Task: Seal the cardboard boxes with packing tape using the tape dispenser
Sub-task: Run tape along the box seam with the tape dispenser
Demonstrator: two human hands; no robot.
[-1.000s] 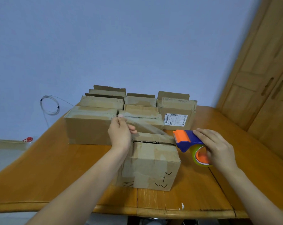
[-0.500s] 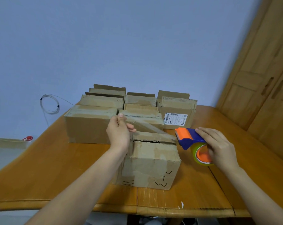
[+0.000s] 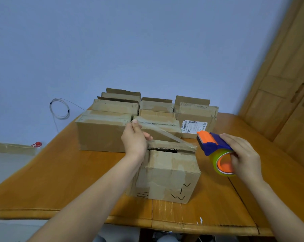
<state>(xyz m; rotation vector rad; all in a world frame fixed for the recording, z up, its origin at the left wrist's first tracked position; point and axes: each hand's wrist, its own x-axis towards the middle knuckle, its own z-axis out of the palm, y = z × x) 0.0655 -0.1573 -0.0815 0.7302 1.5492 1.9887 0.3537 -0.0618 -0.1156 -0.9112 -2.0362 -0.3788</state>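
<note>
Two hands work over the nearest cardboard box (image 3: 168, 173), which stands on the wooden table (image 3: 60, 172) near its front edge, w/ black marker scribbles on the front side. The left hand (image 3: 134, 140) is above the box's back-left corner, and its thumb and fingers pinch the free end of a clear tape strip (image 3: 165, 135). The strip runs tight from there, down and to the right, across the box top to the tape dispenser (image 3: 212, 142) (blue body, orange head). The right hand (image 3: 243, 154) grips the dispenser from the right, fingers curled around the yellowish tape roll (image 3: 224, 165) w/ its orange core. The dispenser head is just beside the box's top right corner. The box lies between both hands, nearer to the left one, and the hands are well apart. A dark gap shows along the box's top seam. Behind it, several more boxes (image 3: 102, 133) stand in rows, one w/ a white shipping label (image 3: 194, 126). A coiled thin cable (image 3: 59, 109) hangs at left against the blue wall. Wooden cabinet doors (image 3: 287, 84) are at right.
</note>
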